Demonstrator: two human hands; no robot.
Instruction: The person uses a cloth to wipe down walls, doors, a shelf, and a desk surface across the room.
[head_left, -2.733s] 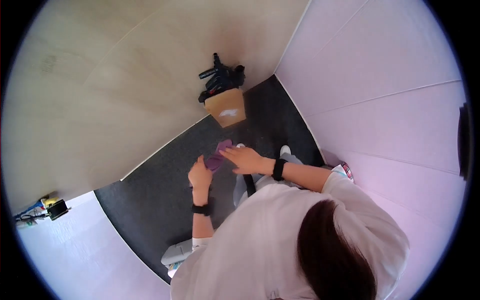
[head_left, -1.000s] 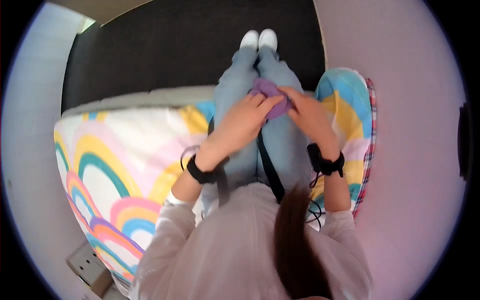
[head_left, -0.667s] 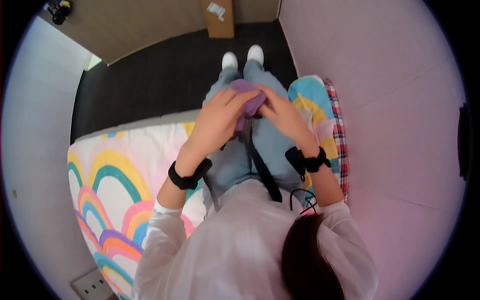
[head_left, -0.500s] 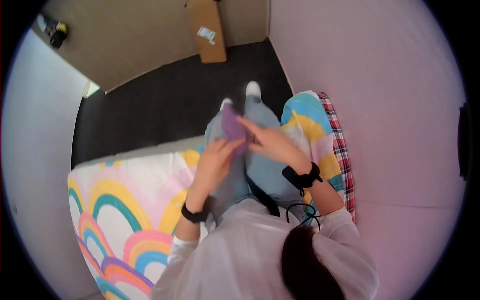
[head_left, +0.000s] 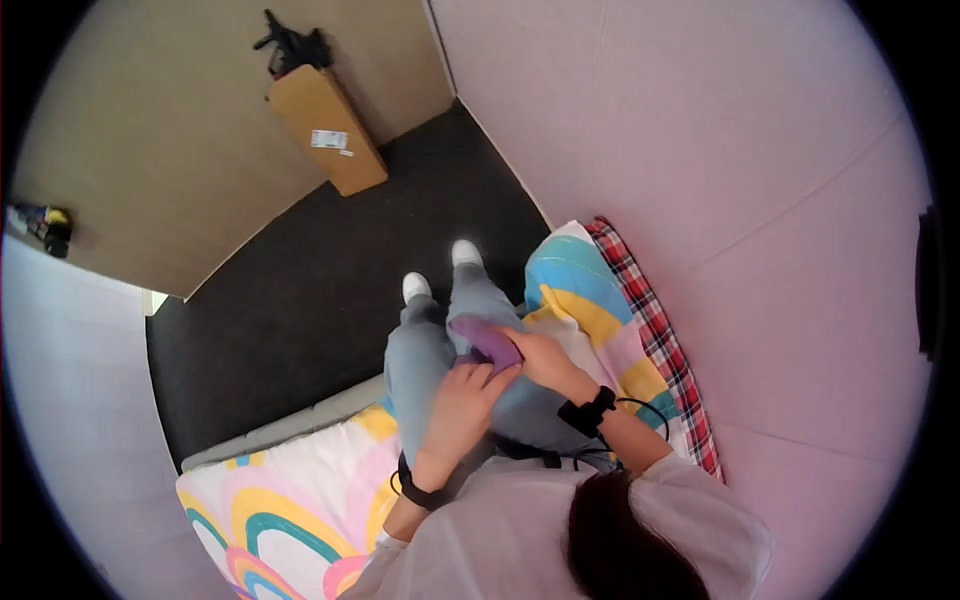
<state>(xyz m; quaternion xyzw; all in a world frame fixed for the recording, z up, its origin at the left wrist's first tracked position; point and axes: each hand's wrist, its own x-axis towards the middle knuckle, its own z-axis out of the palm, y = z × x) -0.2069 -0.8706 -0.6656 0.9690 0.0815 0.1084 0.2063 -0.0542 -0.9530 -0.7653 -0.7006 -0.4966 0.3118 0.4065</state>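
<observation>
A small purple piece of soft cloth (head_left: 490, 341), sock-like in shape and bent over, is held above my lap. My left hand (head_left: 462, 408) grips its near edge, fingers curled with the tips against the fabric. From the right, my right hand (head_left: 548, 362) pinches the same cloth; its thumb and some fingertips are partly hidden. Both hands are close together over my jeans (head_left: 425, 375), and each wrist wears a black band.
I sit on a bed with a rainbow-patterned cover (head_left: 300, 490). A bunched blanket with a red plaid edge (head_left: 650, 320) lies at my right against the pale wall (head_left: 760, 250). A cardboard box (head_left: 330, 135) leans on the far wall above the dark floor (head_left: 300, 310).
My view has tilted and turned, so the box and my feet appear lower and further left. The purple cloth looks more bunched, and both hands still hold it.
</observation>
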